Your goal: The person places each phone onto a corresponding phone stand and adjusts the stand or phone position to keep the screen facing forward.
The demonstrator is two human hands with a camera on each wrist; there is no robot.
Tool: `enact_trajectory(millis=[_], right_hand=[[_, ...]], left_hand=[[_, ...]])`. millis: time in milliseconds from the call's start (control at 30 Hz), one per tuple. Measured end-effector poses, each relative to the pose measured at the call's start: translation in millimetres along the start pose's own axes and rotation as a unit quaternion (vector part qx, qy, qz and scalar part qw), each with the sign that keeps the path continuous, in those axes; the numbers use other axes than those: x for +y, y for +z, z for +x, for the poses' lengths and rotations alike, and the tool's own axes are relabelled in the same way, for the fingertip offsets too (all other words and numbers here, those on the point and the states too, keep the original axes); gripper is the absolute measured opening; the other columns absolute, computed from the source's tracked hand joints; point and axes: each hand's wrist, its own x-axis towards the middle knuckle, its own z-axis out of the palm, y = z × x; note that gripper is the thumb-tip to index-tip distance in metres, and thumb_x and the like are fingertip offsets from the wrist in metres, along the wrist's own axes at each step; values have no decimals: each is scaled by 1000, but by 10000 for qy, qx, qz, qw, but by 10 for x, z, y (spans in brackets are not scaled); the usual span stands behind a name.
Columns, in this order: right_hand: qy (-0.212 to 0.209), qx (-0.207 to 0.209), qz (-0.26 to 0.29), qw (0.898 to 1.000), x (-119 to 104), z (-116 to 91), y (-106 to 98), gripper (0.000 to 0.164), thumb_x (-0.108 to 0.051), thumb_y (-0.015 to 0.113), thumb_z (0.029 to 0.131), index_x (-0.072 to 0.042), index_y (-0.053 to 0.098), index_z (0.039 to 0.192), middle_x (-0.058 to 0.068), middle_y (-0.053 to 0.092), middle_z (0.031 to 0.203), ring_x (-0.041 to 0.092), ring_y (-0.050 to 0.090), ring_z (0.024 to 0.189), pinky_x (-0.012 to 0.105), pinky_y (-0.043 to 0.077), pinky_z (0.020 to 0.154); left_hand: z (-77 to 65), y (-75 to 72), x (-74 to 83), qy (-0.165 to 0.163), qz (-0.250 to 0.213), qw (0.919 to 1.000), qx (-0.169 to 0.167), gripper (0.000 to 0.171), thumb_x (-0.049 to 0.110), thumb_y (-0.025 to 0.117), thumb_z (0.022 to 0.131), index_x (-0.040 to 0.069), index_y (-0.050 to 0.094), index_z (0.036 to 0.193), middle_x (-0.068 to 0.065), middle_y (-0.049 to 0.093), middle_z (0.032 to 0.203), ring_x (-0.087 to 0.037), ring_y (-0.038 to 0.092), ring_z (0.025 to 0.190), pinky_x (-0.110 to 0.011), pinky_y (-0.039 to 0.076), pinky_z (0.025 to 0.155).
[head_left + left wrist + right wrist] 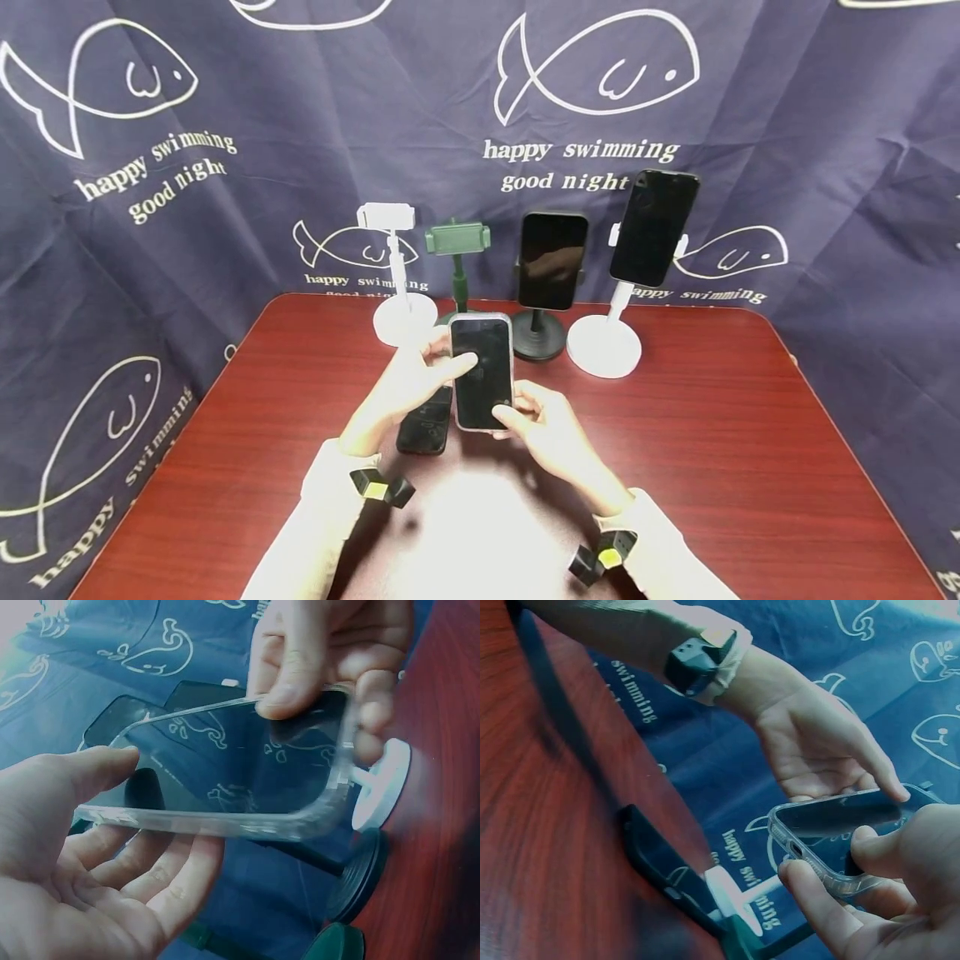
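Note:
Both hands hold one smartphone [482, 375] in a clear case, its dark screen facing up toward the head camera. My left hand [412, 379] grips its left edge, the thumb lying on the screen and the fingers beneath, as the left wrist view shows. At the lower right corner, my right hand [551, 429] pinches the phone with its thumb on the front. A second dark phone [424, 427] lies on the table, partly covered by the left hand and the held phone. Directly behind the held phone stands a green phone stand [458, 240], its base mostly hidden.
A white stand [405, 320] with a bare clamp is at the back left. To the right, a black stand [537, 337] carries a phone [553, 260], and another white stand [604, 346] carries a tilted phone [655, 227]. A patterned curtain [420, 125] hangs behind the red table [720, 450].

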Motion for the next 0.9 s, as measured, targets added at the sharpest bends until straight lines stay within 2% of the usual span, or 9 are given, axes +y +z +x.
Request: enact_trajectory(millis=[67,133,233,267,300,500,667,900], right_hand=[[-58,66,3,10000,-43,1,-29,29,-4,65,99,8,62,126,31,71,115,19,77,87,44,63,77],[-120,136,45,9998,-79,2,-59,31,-4,65,99,7,61,127,31,71,116,18,77,88,46,63,77],[-188,212,86,9996,-117,2,-89,32,-4,65,99,6,61,129,31,71,117,17,77,89,47,62,78],[-207,229,94,9995,-125,1,-97,32,-4,65,99,6,62,129,31,71,117,16,77,89,46,62,78],[-221,235,108,9994,-132,0,-103,32,-4,65,99,6,62,129,31,71,117,16,77,89,45,63,78],[-248,325,-69,9991,-153,-11,-135,29,-5,65,99,5,63,127,29,72,116,13,77,88,38,63,78],[-245,524,-395,9975,-170,-13,-173,28,-8,67,99,1,66,125,24,75,112,12,76,86,31,62,79],[-264,674,-594,9956,-212,-13,-213,28,-10,70,98,-1,67,124,21,76,110,13,76,83,28,61,78]], left_hand=[[-11,24,-5,221,121,9997,-37,27,19,76,93,10,69,117,-8,74,103,-18,73,87,-35,60,77],[-23,51,-6,428,175,9989,-125,22,19,76,93,10,70,113,-5,73,97,-20,72,85,-35,60,76],[-40,87,-12,593,160,9978,-259,18,19,76,94,11,69,109,-2,73,95,-21,72,85,-36,59,78],[-44,98,-14,614,107,9975,-331,19,19,75,95,12,69,111,-1,74,99,-21,73,88,-37,59,81],[-45,107,-14,617,85,9974,-360,24,18,76,94,13,70,116,-2,75,103,-20,73,90,-36,59,83],[-36,161,-35,465,82,9979,-435,35,16,79,90,16,69,124,-4,76,111,-18,75,95,-29,58,85],[-17,212,-44,381,-156,9966,-715,41,11,77,91,13,66,131,-9,75,119,-21,75,101,-32,59,83],[-15,239,-17,257,161,9971,-691,41,18,78,92,19,68,132,-3,76,120,-17,76,101,-32,59,82]])
